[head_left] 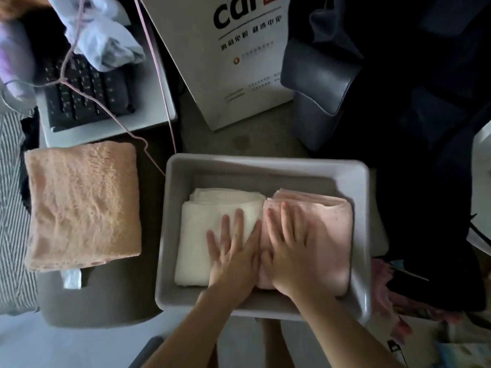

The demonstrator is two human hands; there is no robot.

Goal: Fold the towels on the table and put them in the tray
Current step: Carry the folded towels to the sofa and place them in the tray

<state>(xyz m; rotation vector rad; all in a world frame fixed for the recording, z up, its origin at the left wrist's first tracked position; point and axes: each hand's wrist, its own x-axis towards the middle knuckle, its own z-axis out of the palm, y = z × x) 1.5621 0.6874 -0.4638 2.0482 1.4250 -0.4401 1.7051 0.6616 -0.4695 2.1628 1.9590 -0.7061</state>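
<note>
A grey tray (265, 166) stands in the middle of the view. Inside it lie two folded towels side by side: a white towel (202, 232) on the left and a pink towel (326, 235) on the right. My left hand (233, 251) rests flat on the white towel with fingers spread. My right hand (289, 245) presses flat on the pink towel, fingers apart. The two hands touch at the seam between the towels. A folded peach towel (82, 205) lies to the left of the tray, outside it.
A black keyboard (87, 91) on a white board sits at the back left with a crumpled plastic bag (101, 35) on it. A white printed box (225, 57) stands behind the tray. A dark chair with clothing (398, 102) fills the right. Striped fabric (10, 208) lies far left.
</note>
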